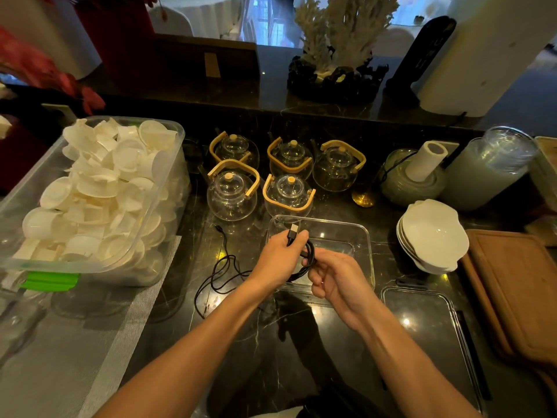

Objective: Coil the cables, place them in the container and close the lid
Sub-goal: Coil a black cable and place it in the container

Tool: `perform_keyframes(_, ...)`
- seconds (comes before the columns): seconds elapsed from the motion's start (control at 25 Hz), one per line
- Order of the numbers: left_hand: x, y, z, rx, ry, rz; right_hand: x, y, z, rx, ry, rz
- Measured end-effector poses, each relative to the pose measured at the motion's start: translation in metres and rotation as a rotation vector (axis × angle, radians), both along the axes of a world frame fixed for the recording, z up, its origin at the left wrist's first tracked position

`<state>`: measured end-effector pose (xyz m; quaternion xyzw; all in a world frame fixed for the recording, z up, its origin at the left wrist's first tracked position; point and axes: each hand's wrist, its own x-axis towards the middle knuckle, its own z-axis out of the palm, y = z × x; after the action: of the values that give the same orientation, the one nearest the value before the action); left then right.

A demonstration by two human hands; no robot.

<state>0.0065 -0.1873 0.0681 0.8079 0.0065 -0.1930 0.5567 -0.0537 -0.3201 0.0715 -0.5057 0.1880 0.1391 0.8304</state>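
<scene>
My left hand (278,254) pinches a black cable (310,254) just below its USB plug (294,229), which sticks up above my fingers. A few loops of that cable hang between both hands, and my right hand (334,276) grips them from the right. Both hands hover over the near left corner of a clear rectangular container (361,233), which has nothing in it. The cable's loose tail (220,267) trails left across the dark marble counter. The clear lid (422,324) lies flat to the right of my right forearm.
Several glass teapots (232,191) with wooden handles stand behind the container. A large clear bin of white cups (90,191) fills the left. Stacked white bowls (431,236), a wooden board (518,291), a paper roll (425,161) and a glass jar (488,170) sit at right.
</scene>
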Motion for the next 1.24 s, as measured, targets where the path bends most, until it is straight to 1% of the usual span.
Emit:
perform_keyframes(0.12, -0.001, -0.001, 0.005, 0.014, -0.032, -0.004, -0.001, 0.000, -0.001, 0.095, -0.022, -0.008)
perform_keyframes(0.2, -0.002, -0.001, 0.008, -0.034, -0.004, -0.008, -0.002, 0.000, -0.002, 0.098, -0.007, 0.016)
perform_keyframes(0.24, -0.001, 0.000, 0.006, -0.110, 0.065, 0.003, -0.002, 0.001, -0.002, 0.098, 0.005, 0.021)
perform_keyframes(0.32, 0.001, 0.003, 0.004, -0.315, 0.284, 0.019, -0.001, 0.002, -0.004, 0.074, 0.015, 0.007)
perform_keyframes(0.36, 0.001, 0.005, 0.001, -0.368, 0.353, 0.004, -0.001, 0.003, -0.005, 0.017, 0.007, 0.003)
perform_keyframes(0.4, 0.001, 0.006, -0.004, -0.369, 0.359, -0.025, -0.001, 0.005, -0.006, -0.094, -0.008, 0.007)
perform_keyframes(0.48, 0.000, 0.006, -0.008, -0.346, 0.307, -0.056, -0.002, 0.009, -0.009, -0.383, -0.059, 0.016)
perform_keyframes(0.6, -0.003, 0.003, -0.008, -0.293, 0.259, -0.044, -0.001, 0.012, -0.016, -0.814, -0.137, 0.017)
perform_keyframes(0.68, -0.004, 0.002, -0.010, -0.252, 0.254, -0.033, -0.002, 0.009, -0.020, -1.145, -0.240, 0.046)
perform_keyframes(0.76, -0.005, 0.001, -0.012, -0.245, 0.246, -0.013, -0.004, 0.008, -0.021, -1.366, -0.362, 0.092)
perform_keyframes(0.88, -0.007, -0.003, -0.014, -0.190, 0.205, 0.008, -0.006, 0.011, -0.024, -1.532, -0.461, 0.079)
perform_keyframes(0.96, -0.008, -0.005, -0.014, -0.175, 0.198, 0.023, -0.007, 0.012, -0.026, -1.585, -0.541, 0.045)
perform_keyframes(1.16, -0.010, -0.004, -0.015, -0.280, 0.262, 0.037, -0.009, 0.011, -0.028, -1.613, -0.706, 0.001)
perform_keyframes(1.24, -0.011, -0.003, -0.012, -0.266, 0.238, 0.026, -0.009, 0.011, -0.028, -1.539, -0.714, -0.043)
